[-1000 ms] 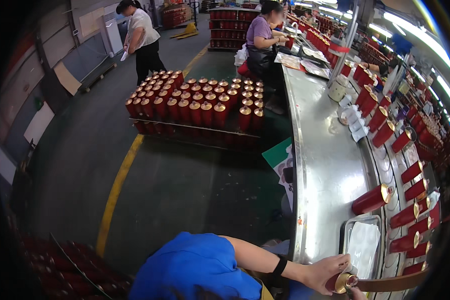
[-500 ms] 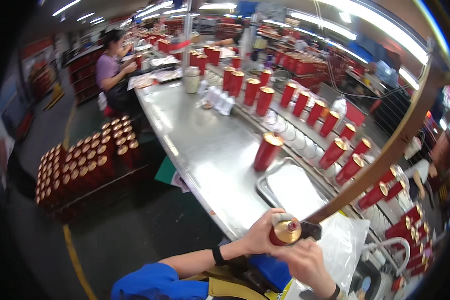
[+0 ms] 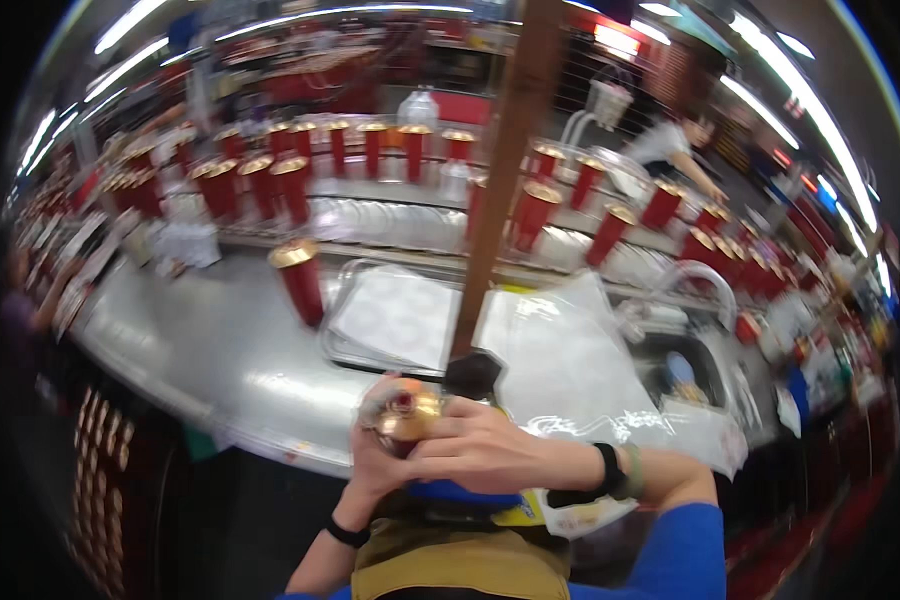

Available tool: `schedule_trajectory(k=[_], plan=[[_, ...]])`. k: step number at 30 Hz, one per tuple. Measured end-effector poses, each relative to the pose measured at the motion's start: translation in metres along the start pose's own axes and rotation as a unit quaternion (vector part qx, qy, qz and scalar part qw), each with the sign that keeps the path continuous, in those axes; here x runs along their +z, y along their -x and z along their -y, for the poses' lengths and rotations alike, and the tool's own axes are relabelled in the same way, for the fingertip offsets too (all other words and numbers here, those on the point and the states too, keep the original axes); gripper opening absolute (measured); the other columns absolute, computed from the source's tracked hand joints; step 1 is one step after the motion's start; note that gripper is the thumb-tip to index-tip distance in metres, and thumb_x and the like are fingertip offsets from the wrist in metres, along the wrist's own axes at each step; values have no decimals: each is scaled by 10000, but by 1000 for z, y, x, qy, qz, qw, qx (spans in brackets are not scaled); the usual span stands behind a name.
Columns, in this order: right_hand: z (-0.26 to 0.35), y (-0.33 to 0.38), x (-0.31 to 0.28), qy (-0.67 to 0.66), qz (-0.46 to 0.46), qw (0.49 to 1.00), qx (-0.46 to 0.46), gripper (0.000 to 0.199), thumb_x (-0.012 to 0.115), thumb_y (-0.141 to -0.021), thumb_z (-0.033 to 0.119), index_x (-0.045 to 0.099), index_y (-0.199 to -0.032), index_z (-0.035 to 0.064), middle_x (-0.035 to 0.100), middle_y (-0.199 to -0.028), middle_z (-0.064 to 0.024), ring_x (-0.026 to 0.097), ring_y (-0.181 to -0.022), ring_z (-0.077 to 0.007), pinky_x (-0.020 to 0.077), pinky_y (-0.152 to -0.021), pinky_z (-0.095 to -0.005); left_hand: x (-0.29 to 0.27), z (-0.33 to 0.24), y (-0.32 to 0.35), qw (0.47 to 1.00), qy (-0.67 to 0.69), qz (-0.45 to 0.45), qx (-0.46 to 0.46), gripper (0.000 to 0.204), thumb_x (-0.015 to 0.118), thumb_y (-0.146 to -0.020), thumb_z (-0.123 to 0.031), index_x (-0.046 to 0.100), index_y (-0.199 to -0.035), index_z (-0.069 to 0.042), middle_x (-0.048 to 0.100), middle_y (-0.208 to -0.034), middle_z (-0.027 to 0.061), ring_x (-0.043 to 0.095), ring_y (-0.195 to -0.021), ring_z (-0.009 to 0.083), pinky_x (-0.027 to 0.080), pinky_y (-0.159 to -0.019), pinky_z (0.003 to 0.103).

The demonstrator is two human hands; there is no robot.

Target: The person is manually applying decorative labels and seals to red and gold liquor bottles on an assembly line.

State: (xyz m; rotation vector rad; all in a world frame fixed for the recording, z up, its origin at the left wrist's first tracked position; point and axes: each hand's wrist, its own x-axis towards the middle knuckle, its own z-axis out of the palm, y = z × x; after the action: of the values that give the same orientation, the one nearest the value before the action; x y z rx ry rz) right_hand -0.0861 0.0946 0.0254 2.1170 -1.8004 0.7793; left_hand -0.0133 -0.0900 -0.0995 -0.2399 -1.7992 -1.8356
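A red canister with a shiny gold domed top [image 3: 410, 412] is held upright at the table's near edge. My left hand [image 3: 372, 465] wraps round its left side, and the fingers of my right hand [image 3: 482, 447] press against its right side. Blur hides the exact fingertips. Beyond my hands, a metal tray [image 3: 337, 350] holds white sheets [image 3: 398, 310]. Another red canister with a gold top [image 3: 304, 290] stands on the steel table [image 3: 200, 330], left of the tray.
A brown post [image 3: 505, 190] rises behind my hands. Rows of red canisters [image 3: 263, 188] line the shelves behind. Clear plastic sheeting [image 3: 580, 350] covers the table at right, beside a sink with a white faucet [image 3: 695, 275]. Another person [image 3: 670, 150] is at far right.
My view has swung to the right, bringing the sink into fuller sight. Both hands stay on the canister; my right forearm now reaches in from the right.
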Motion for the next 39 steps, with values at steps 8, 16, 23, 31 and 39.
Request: schedule_trajectory(k=[8, 16, 23, 31, 39], plan=[[2, 2, 9, 38, -50, 997, 47, 168, 688, -804, 134, 670, -970, 152, 623, -889, 2, 639, -900, -209, 492, -882, -386, 10, 14, 4, 992, -84, -93, 0, 834, 900, -744, -298, 477, -1410, -27, 478, -1273, 81, 549, -1207, 235, 457, -1058, 414], [2, -6, 11, 44, -41, 997, 42, 147, 707, -783, 155, 619, -899, 135, 612, -869, 2, 653, -929, -222, 476, -890, -387, 4, 6, 5, 990, -90, -46, 99, 887, 941, -725, -325, 481, -1437, -67, 514, -1393, 177, 558, -1292, 349, 438, -1122, 485], [-1, -8, 14, 18, 5, 1000, -21, 141, 706, -792, 163, 631, -910, 143, 605, -875, 2, 643, -928, -210, 468, -880, -384, 7, 9, 5, 965, -225, -103, 82, 734, 883, -773, -249, 509, -1374, -52, 475, -1251, 128, 567, -1145, 291, 473, -1002, 445], [-2, -7, 14, 42, -2, 999, 16, 130, 696, -806, 170, 631, -914, 142, 613, -903, 12, 650, -970, -203, 482, -921, -381, 2, 11, 4, 981, -167, -55, 86, 806, 896, -773, -289, 495, -1429, -48, 487, -1432, 167, 549, -1312, 315, 444, -1119, 450], [-6, -2, 14, 18, -21, 1000, 6, 134, 671, -811, 153, 630, -937, 130, 579, -884, -11, 633, -936, -221, 480, -853, -405, 10, 20, 6, 970, -212, -85, 79, 646, 838, -851, -247, 493, -1359, -46, 477, -1262, 101, 558, -1180, 248, 464, -1033, 408]])
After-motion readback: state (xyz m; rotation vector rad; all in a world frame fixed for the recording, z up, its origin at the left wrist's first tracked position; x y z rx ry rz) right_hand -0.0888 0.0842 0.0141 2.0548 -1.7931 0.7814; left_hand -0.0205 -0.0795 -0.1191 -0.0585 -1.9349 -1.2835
